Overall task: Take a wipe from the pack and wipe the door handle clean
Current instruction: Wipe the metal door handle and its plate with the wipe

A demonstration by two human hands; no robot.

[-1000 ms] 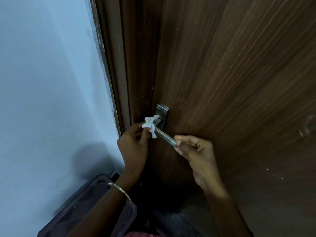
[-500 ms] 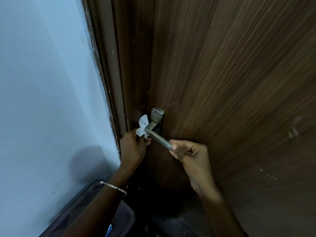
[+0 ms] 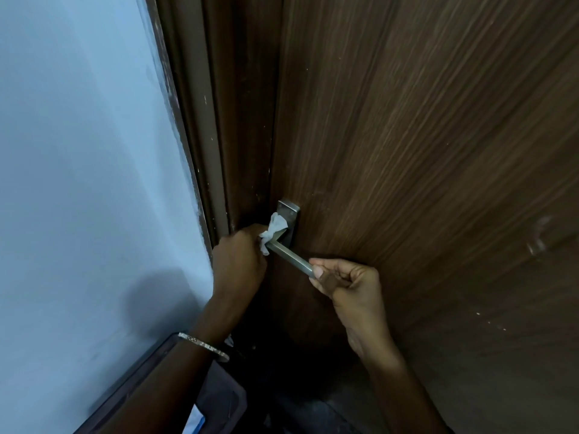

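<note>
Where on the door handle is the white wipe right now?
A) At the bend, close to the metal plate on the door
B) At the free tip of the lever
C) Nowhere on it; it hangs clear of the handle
A: the left hand holds the wipe against the bend of the door handle by the plate, while the right hand pinches the lever's free tip.

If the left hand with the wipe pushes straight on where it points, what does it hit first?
The left hand points up and right, its wipe at the bend of the door handle. Straight on, it would probably meet the back plate first, with the door behind; depth is unclear.
</note>
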